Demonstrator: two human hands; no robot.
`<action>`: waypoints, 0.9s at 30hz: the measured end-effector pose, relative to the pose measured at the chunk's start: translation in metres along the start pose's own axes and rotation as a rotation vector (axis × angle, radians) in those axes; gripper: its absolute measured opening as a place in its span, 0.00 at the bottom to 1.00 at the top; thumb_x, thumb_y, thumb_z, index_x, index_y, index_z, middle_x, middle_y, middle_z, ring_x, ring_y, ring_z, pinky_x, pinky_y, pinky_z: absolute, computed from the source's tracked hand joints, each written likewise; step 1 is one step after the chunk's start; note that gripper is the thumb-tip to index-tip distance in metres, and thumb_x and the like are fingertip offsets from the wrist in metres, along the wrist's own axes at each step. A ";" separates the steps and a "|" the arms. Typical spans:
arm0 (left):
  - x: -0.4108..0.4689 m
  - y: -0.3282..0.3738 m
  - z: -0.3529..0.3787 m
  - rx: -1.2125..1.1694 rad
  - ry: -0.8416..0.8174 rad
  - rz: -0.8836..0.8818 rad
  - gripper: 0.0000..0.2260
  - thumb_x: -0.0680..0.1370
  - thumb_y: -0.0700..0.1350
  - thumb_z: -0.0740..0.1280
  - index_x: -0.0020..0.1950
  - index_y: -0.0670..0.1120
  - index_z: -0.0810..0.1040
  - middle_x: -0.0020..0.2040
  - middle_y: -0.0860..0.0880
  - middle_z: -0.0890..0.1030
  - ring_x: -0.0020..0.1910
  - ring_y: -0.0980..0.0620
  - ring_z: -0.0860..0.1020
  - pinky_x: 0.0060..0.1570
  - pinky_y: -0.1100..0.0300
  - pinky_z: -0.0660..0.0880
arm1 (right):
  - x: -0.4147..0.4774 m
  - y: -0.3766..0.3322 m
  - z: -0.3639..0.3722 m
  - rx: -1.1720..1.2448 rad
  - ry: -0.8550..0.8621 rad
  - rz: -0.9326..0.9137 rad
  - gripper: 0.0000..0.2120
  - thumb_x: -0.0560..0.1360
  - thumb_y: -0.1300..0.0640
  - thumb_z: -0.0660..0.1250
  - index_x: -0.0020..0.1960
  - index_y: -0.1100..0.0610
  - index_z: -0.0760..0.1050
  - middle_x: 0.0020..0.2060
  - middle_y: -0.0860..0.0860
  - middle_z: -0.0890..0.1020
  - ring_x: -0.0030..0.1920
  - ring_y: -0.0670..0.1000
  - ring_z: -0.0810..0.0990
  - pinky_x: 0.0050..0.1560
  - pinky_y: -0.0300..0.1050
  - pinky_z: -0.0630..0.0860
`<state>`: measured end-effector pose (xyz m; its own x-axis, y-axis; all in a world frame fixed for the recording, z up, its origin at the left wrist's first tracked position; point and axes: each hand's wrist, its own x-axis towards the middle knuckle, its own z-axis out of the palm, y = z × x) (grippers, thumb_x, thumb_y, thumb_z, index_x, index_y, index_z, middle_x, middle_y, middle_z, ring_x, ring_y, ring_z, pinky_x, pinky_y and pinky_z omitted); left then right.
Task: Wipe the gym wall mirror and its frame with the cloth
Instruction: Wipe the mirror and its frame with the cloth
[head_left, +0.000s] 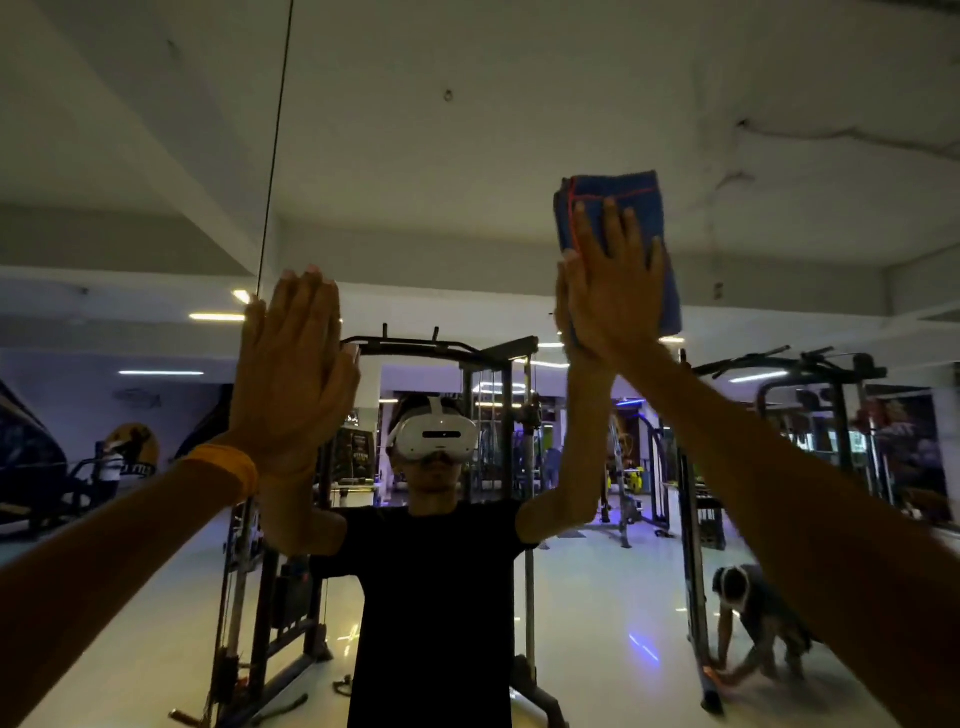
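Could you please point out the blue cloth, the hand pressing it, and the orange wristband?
blue cloth (615, 183), head view, bare upper folded part.
right hand (613, 291), head view, back of the hand.
orange wristband (228, 467), head view, middle of the band.

I see the cloth (613, 182) as deep blue, its edge trimmed with a thin red-orange stitched line. The wristband (228, 470) on the left wrist is yellow-orange. In reflection, the shirt (436, 597) reads plain black and the headset (436, 431) white with a dark strip across its front. The rack (441, 345) is black. The ceiling (415, 208) is off-white, greying in shadow. The floor (597, 597) is pale and glossy, streaked with blue-violet light. A wall logo (135, 447) shows a yellow disc.
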<state>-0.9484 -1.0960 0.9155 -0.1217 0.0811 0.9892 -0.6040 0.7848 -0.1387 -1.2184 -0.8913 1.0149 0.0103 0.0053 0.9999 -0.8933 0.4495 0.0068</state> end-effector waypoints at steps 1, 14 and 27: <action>0.005 0.002 0.001 0.012 0.000 0.026 0.32 0.84 0.58 0.48 0.85 0.43 0.51 0.85 0.43 0.49 0.84 0.45 0.46 0.82 0.44 0.41 | -0.011 -0.022 0.005 -0.003 0.028 -0.009 0.27 0.85 0.45 0.49 0.82 0.51 0.59 0.81 0.57 0.61 0.81 0.60 0.58 0.79 0.68 0.53; 0.031 -0.027 -0.003 0.052 0.025 0.120 0.32 0.84 0.58 0.47 0.84 0.42 0.55 0.84 0.42 0.54 0.84 0.43 0.50 0.82 0.42 0.46 | -0.015 -0.068 0.004 0.013 -0.045 0.127 0.30 0.84 0.42 0.42 0.85 0.49 0.49 0.84 0.55 0.52 0.83 0.58 0.49 0.81 0.64 0.46; 0.005 -0.038 -0.009 0.004 0.043 0.064 0.30 0.85 0.55 0.47 0.84 0.40 0.55 0.84 0.40 0.54 0.84 0.42 0.49 0.82 0.46 0.42 | -0.058 -0.054 0.011 -0.012 0.008 0.134 0.31 0.84 0.41 0.42 0.84 0.50 0.56 0.82 0.56 0.58 0.83 0.58 0.54 0.81 0.65 0.51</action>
<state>-0.9196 -1.1198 0.9263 -0.1260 0.1573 0.9795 -0.5994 0.7747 -0.2015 -1.1761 -0.9257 0.9568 -0.1052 0.0733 0.9918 -0.8816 0.4545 -0.1271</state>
